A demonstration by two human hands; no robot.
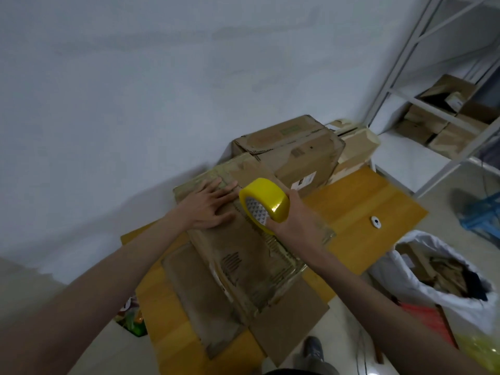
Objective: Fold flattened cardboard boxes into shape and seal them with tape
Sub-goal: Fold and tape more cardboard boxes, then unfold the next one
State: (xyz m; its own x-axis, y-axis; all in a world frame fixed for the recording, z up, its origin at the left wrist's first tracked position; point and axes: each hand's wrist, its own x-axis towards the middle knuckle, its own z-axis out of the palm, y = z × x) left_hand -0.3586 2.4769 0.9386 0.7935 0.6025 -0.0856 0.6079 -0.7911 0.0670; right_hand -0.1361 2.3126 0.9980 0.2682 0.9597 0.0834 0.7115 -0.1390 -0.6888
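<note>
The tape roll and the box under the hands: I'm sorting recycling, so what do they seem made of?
Tape roll: glossy yellowish plastic film, judging by its shine, wound on a patterned core, perhaps card. Box: worn matte brown corrugated cardboard; torn spots expose the fluting.

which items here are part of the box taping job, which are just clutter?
In use:
- cardboard box, on the table
- yellow tape roll, held in right hand
- left hand, flat on the box

Lying about:
- stacked boxes behind
- small white disc
- white bag of scraps
- shelf rack
</note>
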